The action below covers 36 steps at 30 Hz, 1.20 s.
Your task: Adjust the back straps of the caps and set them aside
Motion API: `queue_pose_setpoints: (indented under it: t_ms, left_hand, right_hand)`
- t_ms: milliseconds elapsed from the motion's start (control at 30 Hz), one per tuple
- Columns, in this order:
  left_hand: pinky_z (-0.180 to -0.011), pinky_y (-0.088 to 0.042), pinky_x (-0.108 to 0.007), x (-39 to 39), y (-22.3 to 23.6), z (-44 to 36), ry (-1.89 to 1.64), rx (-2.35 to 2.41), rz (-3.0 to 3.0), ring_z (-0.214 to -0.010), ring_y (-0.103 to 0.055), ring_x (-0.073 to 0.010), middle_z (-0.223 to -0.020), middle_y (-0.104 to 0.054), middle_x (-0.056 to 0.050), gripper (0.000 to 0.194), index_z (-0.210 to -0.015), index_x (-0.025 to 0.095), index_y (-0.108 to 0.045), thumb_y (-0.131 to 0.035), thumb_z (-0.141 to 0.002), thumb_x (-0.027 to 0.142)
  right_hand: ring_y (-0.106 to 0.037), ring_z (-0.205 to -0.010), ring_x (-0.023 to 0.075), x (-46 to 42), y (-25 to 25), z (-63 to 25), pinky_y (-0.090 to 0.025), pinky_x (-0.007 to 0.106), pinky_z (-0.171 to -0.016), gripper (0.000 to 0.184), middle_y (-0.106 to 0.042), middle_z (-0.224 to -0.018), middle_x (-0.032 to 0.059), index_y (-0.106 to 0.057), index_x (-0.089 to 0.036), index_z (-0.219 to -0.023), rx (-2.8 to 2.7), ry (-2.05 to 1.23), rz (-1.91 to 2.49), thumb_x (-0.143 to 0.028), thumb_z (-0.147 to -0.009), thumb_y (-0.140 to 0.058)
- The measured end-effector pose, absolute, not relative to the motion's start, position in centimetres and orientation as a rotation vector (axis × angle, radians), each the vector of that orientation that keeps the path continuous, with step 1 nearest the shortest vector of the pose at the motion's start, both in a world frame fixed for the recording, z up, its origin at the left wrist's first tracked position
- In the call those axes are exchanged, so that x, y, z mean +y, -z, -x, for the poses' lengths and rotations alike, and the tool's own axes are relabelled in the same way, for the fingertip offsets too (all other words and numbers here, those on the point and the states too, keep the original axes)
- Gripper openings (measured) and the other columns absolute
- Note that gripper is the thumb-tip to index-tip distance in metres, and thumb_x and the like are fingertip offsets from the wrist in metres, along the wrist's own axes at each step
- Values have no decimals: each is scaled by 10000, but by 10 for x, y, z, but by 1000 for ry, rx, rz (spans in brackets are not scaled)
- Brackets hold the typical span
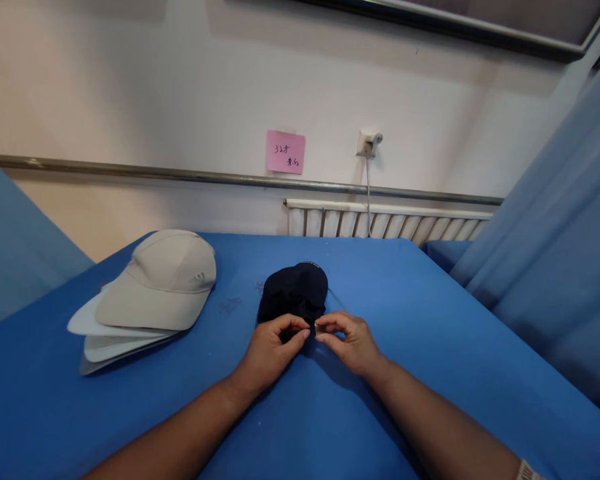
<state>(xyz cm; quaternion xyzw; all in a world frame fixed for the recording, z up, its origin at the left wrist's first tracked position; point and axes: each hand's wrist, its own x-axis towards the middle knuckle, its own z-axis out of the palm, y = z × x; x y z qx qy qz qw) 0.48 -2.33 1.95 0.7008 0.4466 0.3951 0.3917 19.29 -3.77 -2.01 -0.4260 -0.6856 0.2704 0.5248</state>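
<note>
1. Dark navy, soft fabric cap with a rounded crown (293, 290): lies near the middle of the smooth blue bench (375, 280), its near edge at the 2 hands.
2. Left hand (275, 343): thumb and index fingers pinched together on dark material at the cap's near edge.
3. Right hand (353, 343): thumb and index fingers bent close around a tiny bright fitting (315, 325), just beside the left fingertips. Gripped or merely touched: cannot tell.
4. Done, as far as visible: cap set down on the bench, near edge within reach, both hands placed at the same spot.
5. Left, by my judgement: the close fingerwork at that edge looks under way, not complete; neither hand is clear of it. Fitting fastened or loose: too small to tell.
6. Off to the left, well apart from the navy cap: beige fabric cap with a small dark logo (163, 263), on top of a pile of pale caps (105, 348). About 4 brims show; neither hand touches these.
</note>
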Motion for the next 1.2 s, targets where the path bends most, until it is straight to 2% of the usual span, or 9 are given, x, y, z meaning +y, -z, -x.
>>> queue_pose_setpoints:
  t_ms: [233, 433, 567, 933, 1200]
  left_hand:
    - [-782, -521, -320, -25, -21, -5, -971, 1118, -1821, -759, -657, -191, -810, -733, -27, 129, -815, 222, -733, -657, -764, 314]
    - [-839, -521, -350, -28, -22, -3, -972, 1072, -1817, -860, -662, -212, -907, -728, -42, 212, -954, 227, -708, -653, -778, 331]
    - [-888, -500, -363, -29, -25, -1, -940, 1020, -1935, -918, -649, -220, -972, -717, -48, 194, -976, 241, -704, -621, -809, 298]
    - [-785, -516, -309, -26, -16, 0, -985, 1077, -1971, -836, -656, -182, -900, -694, -23, 132, -954, 226, -642, -592, -847, 284]
    - [-767, -538, -315, -25, -11, -3, -1029, 1141, -1916, -804, -672, -182, -877, -699, -26, 137, -934, 212, -632, -634, -816, 282]
  right_hand:
    - [-657, -738, 143, -38, 22, -191, -555, 280, -714, 174, -701, -833, 9, -707, -236, -960, -1686, -581, 999, -203, -791, -684]
    - [-657, -753, 149, -37, 22, -192, -555, 283, -716, 168, -702, -843, 9, -703, -242, -963, -1712, -534, 1010, -214, -800, -673]
    - [-658, -754, 152, -38, 21, -193, -556, 285, -710, 180, -699, -836, 9, -699, -245, -980, -1699, -529, 1020, -228, -803, -672]
    - [-642, -727, 148, -40, 18, -192, -543, 279, -702, 160, -681, -803, 2, -697, -240, -964, -1699, -536, 1005, -222, -808, -665]
    - [-640, -724, 144, -40, 19, -190, -534, 266, -684, 160, -681, -814, 7, -694, -229, -953, -1709, -550, 1009, -206, -796, -669]
